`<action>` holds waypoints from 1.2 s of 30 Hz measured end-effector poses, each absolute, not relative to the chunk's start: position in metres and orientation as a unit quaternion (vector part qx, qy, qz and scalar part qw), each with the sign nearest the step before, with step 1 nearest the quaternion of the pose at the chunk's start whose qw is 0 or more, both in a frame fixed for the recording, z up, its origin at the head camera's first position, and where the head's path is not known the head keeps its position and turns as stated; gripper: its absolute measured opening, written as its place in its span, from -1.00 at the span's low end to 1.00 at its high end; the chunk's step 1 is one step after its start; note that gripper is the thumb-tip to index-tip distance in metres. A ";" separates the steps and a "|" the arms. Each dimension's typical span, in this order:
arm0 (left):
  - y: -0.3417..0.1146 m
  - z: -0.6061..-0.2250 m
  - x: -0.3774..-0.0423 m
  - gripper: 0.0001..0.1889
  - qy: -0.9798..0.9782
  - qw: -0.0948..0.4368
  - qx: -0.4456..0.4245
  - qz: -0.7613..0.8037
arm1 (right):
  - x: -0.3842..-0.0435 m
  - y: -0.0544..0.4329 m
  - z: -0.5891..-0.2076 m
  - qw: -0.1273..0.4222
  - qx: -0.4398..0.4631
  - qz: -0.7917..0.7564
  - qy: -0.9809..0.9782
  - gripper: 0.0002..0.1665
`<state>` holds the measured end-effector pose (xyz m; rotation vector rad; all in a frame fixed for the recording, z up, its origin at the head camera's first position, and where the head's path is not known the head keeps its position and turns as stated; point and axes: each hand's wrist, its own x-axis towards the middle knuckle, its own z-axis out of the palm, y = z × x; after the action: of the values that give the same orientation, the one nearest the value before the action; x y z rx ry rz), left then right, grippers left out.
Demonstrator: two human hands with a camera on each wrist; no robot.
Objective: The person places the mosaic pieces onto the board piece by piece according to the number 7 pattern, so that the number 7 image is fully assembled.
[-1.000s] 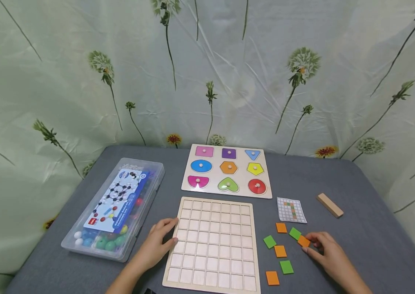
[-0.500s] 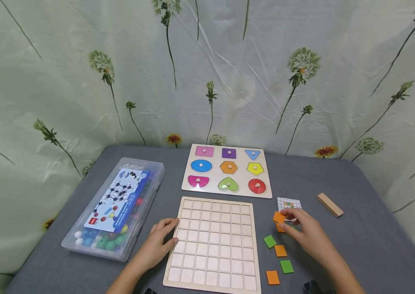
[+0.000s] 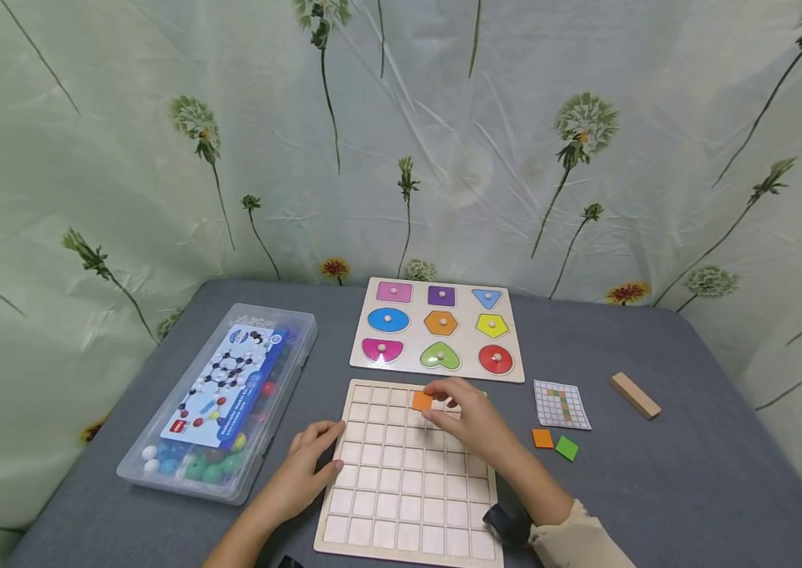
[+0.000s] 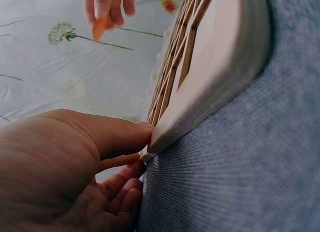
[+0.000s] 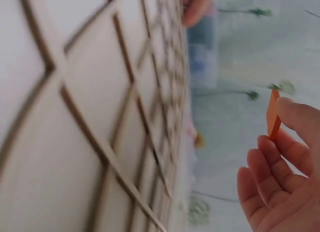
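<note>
My right hand (image 3: 468, 414) pinches an orange square tile (image 3: 421, 401) between thumb and fingertips, above the top rows of a wooden grid board (image 3: 408, 481). The right wrist view shows this orange tile (image 5: 273, 114) held on edge, apart from the board's surface. My left hand (image 3: 309, 465) touches the board's left edge with thumb and index finger; in the left wrist view its thumb (image 4: 127, 137) lies against the rim. To the board's right lie another orange tile (image 3: 542, 439) and a green tile (image 3: 567, 448). My right forearm covers the area where other tiles lay.
A printed grid card (image 3: 562, 405) and a small wooden block (image 3: 635, 395) lie at the right. Behind the grid board is a shape puzzle (image 3: 468, 359) with knobbed pieces. A clear plastic case (image 3: 280, 410) of coloured balls stands at the left.
My right hand picked up the orange tile beside the green one and carried it left, past the card, to above the grid board. My left hand has stayed at the board's edge.
</note>
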<state>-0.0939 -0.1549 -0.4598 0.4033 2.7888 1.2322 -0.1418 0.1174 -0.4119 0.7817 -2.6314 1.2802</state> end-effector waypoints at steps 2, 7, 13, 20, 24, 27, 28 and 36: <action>-0.155 -0.460 -0.094 -0.45 0.906 0.033 0.132 0.401 | -0.147 0.108 -0.418 0.034 0.256 0.431 -0.864 -0.69; -0.155 -0.460 -0.094 -0.45 0.907 0.037 0.130 0.398 | -0.157 0.095 -0.433 -0.012 0.258 0.437 -0.862 -0.75; -0.156 -0.461 -0.094 -0.45 0.906 0.039 0.130 0.400 | -0.162 0.093 -0.446 -0.034 0.265 0.406 -0.874 -0.77; -0.155 -0.462 -0.095 -0.45 0.906 0.036 0.129 0.401 | -0.166 0.091 -0.452 -0.036 0.269 0.381 -0.884 -0.73; -0.155 -0.463 -0.094 -0.45 0.907 0.034 0.129 0.400 | -0.166 0.090 -0.452 -0.038 0.263 0.381 -0.886 -0.73; -0.155 -0.463 -0.094 -0.45 0.907 0.029 0.128 0.399 | -0.165 0.090 -0.452 -0.036 0.262 0.381 -0.886 -0.77; -0.155 -0.463 -0.094 -0.45 0.907 0.029 0.128 0.399 | -0.165 0.090 -0.452 -0.035 0.262 0.381 -0.886 -0.78; -0.155 -0.463 -0.095 -0.45 0.908 0.031 0.129 0.396 | -0.166 0.088 -0.448 -0.036 0.274 0.373 -0.886 -0.80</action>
<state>-0.0949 -0.1554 -0.4628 0.3984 2.7995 1.2215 -0.1656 0.0883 -0.4481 0.8802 -2.8493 1.1993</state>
